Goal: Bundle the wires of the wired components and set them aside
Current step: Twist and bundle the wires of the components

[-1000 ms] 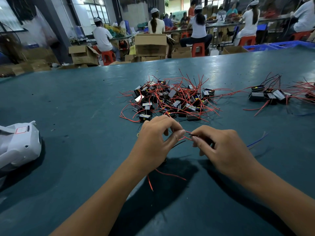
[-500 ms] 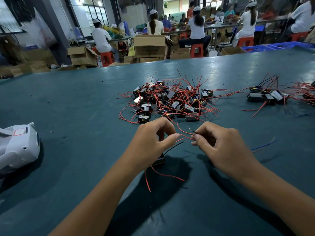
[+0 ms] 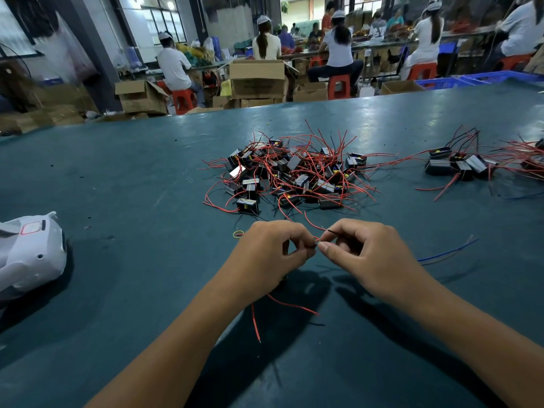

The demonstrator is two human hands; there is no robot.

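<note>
A pile of small black wired components [image 3: 290,175] with tangled red wires lies on the green table [image 3: 132,184] just beyond my hands. My left hand [image 3: 269,253] pinches the red and black wires [image 3: 315,241] of one component, which is mostly hidden under its palm. Two loose red wire ends [image 3: 282,303] trail from below that hand toward me. My right hand [image 3: 365,254] pinches the same wires from the right, fingertips almost touching the left hand's. A smaller group of components [image 3: 459,164] lies at the right.
A white plastic housing [image 3: 28,254] sits at the table's left edge. A yellow-green rubber band [image 3: 238,233] lies left of my left hand. A loose blue wire [image 3: 447,253] lies to the right. Seated workers, cardboard boxes and red stools are beyond the far edge.
My two hands have drawn closer together, so the fingertips now nearly meet on the wires. The trailing red wire ends below my left hand have shifted slightly.
</note>
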